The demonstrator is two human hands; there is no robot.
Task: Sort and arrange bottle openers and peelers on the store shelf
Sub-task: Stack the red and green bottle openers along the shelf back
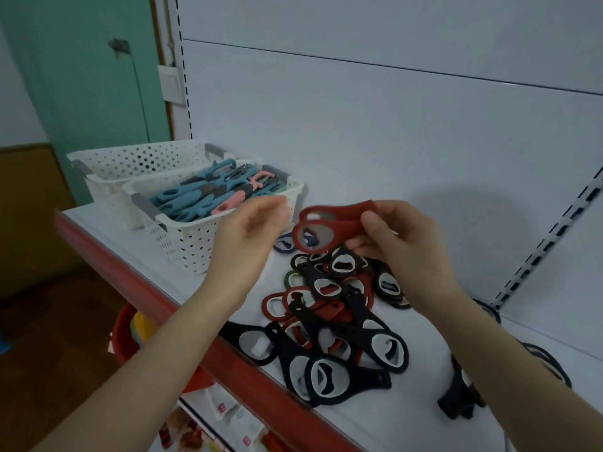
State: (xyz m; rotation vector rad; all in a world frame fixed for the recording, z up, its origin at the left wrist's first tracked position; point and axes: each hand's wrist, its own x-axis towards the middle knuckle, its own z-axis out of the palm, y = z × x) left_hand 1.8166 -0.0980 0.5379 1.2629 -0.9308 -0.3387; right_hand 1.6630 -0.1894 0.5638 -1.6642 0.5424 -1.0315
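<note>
My right hand [403,246] grips two stacked red bottle openers [329,225] by their handles, above the shelf. My left hand [253,228] hovers just left of them with relaxed fingers, holding nothing. Below lies a jumbled pile of black, red, green and blue bottle openers [329,308] on the white shelf [385,399]. A white perforated basket [195,238] to the left holds several blue, pink and grey peelers [208,197]. More black openers [460,396] lie partly hidden under my right forearm.
A second white basket [130,164] stands behind the first; its contents are hidden. The shelf has a red front edge [182,316] and a white back panel [391,132]. Packaged goods [228,419] sit on the lower shelf. A slotted upright [551,239] runs at the right.
</note>
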